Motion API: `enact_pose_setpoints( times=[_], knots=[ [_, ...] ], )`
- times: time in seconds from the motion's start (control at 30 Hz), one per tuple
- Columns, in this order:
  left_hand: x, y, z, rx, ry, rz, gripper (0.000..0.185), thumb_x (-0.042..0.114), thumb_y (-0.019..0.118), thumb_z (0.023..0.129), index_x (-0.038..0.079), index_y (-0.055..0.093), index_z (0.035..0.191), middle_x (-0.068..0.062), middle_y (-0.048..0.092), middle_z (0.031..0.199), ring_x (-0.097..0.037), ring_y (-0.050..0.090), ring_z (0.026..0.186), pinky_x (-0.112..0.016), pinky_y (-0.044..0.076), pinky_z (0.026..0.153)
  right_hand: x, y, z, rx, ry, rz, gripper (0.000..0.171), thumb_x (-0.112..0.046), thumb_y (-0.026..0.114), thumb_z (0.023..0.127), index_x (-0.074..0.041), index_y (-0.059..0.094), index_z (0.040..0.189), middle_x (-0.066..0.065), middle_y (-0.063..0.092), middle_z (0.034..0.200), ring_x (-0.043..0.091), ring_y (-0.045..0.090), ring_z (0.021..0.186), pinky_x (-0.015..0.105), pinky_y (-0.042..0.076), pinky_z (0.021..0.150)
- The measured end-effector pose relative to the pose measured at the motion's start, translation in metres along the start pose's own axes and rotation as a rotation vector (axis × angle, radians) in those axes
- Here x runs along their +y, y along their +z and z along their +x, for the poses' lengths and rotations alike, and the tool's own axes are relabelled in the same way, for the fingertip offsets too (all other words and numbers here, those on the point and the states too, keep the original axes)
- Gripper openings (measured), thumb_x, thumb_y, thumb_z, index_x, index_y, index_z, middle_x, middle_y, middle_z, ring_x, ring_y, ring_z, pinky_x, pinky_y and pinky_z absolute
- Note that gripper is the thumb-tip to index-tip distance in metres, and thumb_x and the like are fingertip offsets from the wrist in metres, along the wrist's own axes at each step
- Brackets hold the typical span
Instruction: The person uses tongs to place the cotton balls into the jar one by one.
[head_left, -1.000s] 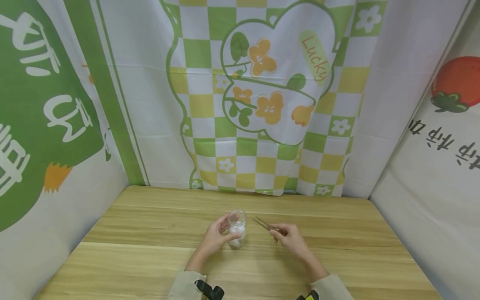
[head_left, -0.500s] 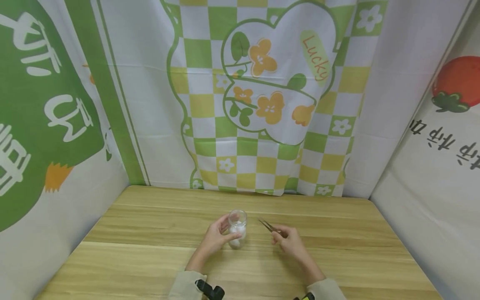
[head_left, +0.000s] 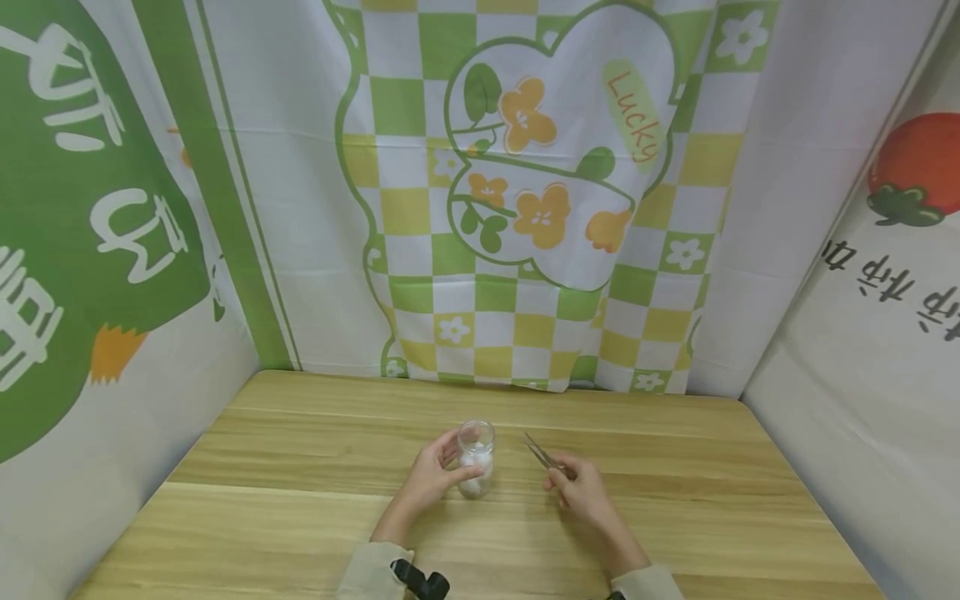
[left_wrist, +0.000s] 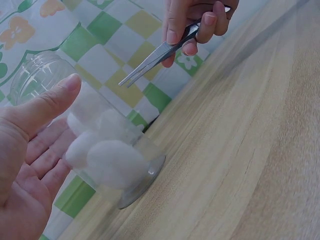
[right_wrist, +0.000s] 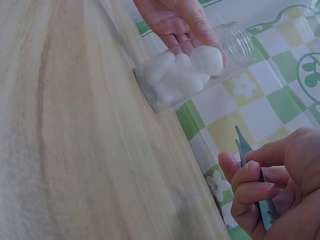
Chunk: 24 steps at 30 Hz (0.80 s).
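A clear glass jar with an uncovered mouth stands upright on the wooden table. Several white cotton balls fill its lower part. My left hand holds the jar from the left, thumb on the near side and fingers round the back. To the right of the jar, my right hand grips metal tweezers above the table. Their tips are slightly apart with nothing between them, pointing up and to the left. In the right wrist view the tweezers lie between thumb and curled fingers.
The wooden table meets a green and yellow checked cloth at its back edge. White printed cloths hang at the left and right sides. Black camera straps show at the sleeves.
My right hand has drawn the tweezers a little away from the jar to the right, and their tips have turned more upward. The left hand and the jar stay in place.
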<state>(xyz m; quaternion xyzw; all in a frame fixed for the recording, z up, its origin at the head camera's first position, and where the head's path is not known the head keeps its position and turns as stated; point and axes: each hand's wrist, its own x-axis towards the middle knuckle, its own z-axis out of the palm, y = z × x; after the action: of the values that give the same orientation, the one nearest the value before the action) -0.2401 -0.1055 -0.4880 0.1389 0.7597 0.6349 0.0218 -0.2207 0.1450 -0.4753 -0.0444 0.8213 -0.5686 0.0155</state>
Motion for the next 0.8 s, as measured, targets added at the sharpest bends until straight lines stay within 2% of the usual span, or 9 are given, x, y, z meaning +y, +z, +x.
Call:
enact_pose_setpoints(
  times=[0.27,0.47,0.8],
  knots=[
    [0.0013,0.0,-0.0004,-0.004,0.0,-0.004,0.072,0.018,0.077,0.081,0.005,0.044,0.143,-0.016,0.056,0.14,-0.036,0.044,0.139,-0.051,0.035,0.119,0.0032,0.0071,-0.0016,0.058,0.086,0.062,0.026,0.005,0.055,0.089,0.015,0.06,0.113,0.011,0.067,0.07,0.006,0.039,0.043,0.012,0.029,0.037],
    [0.0007,-0.0008,-0.0006,-0.015,-0.001,0.006,0.068,0.019,0.076,0.082,0.008,0.046,0.141,-0.015,0.056,0.141,-0.035,0.043,0.14,-0.051,0.034,0.119,0.0056,0.0086,-0.0031,0.072,0.121,0.136,0.031,0.005,0.052,0.09,0.018,0.055,0.118,0.013,0.067,0.073,0.005,0.041,0.044,0.013,0.03,0.036],
    [0.0009,-0.001,-0.0002,-0.008,-0.011,0.008,0.064,0.018,0.077,0.082,0.01,0.049,0.139,-0.013,0.056,0.141,-0.034,0.044,0.139,-0.049,0.035,0.119,0.0049,0.0057,-0.0058,0.089,0.171,0.11,0.025,0.002,0.052,0.092,0.014,0.054,0.113,0.018,0.07,0.083,0.008,0.055,0.053,0.013,0.037,0.04]
  ],
)
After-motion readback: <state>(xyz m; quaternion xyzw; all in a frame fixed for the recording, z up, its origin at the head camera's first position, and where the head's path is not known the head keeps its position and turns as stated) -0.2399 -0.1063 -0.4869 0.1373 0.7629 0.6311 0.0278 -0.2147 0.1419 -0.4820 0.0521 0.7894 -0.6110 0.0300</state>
